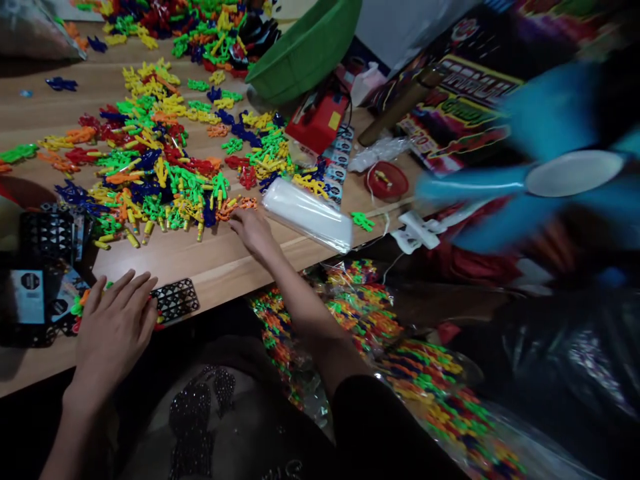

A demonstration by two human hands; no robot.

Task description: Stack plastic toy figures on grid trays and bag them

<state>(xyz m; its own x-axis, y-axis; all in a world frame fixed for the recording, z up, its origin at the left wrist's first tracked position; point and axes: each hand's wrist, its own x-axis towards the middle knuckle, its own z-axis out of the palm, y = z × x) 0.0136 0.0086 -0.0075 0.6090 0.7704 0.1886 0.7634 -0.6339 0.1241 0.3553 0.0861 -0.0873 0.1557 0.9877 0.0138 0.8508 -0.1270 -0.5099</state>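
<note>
My left hand lies at the table's near edge, its fingers stretched out and the palm down. Partly under it sits a black card with geometric cut-outs; small green, orange and red bits peek out beside the fingers. My right hand reaches to the near right edge of a large heap of small colourful plastic toys. Its fingers are slightly bent and apart, touching or nearly touching orange toys. Just right of that hand rests a stack of clear plastic bags.
More black cut-out cards lie at the left. A green basin leans behind a red box. At the right are a red dish, a white clip and a spinning blue fan. Bagged toys fill the space below the table.
</note>
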